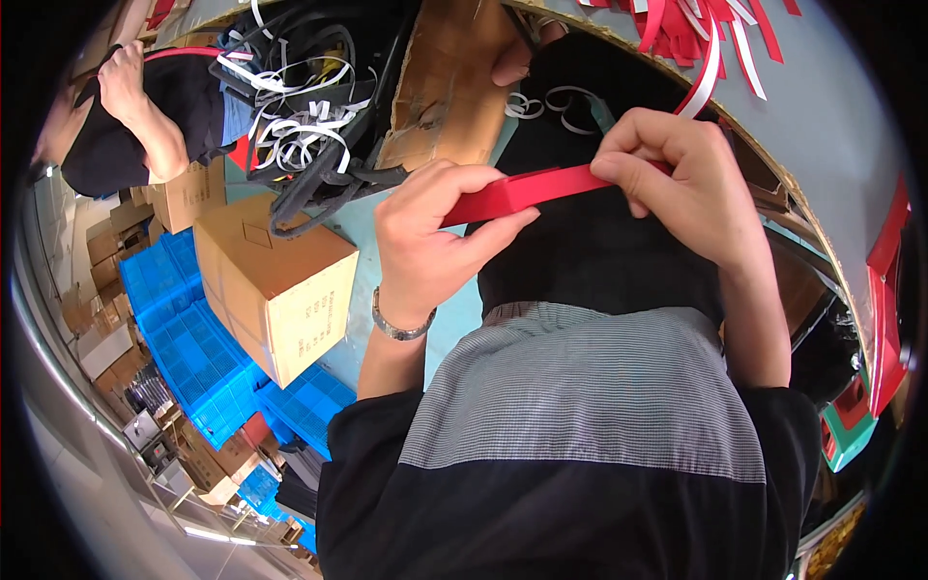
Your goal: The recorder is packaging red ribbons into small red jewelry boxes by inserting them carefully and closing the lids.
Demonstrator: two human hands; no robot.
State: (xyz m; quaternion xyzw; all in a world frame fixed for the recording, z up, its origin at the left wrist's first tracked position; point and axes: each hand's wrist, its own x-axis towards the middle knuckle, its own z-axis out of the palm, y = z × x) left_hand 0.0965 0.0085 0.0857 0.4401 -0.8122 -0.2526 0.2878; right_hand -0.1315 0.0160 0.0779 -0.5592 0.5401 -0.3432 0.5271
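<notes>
A red strip (570, 184) stretches between two bare hands above a person's dark lap (599, 261).
The left hand (425, 232) has thumb and fingers clamped on one end, while the right hand (677, 179) pinches the other, a two-ended grip that likely holds the limp band straight and flat. More red and white strips (667, 39) lie on the grey tabletop (831, 87), seemingly piled within the right hand's reach. To the left, a cardboard box (271, 280) stands beside blue crates (193, 338); a co-worker's hand (123, 82) shows beyond.
</notes>
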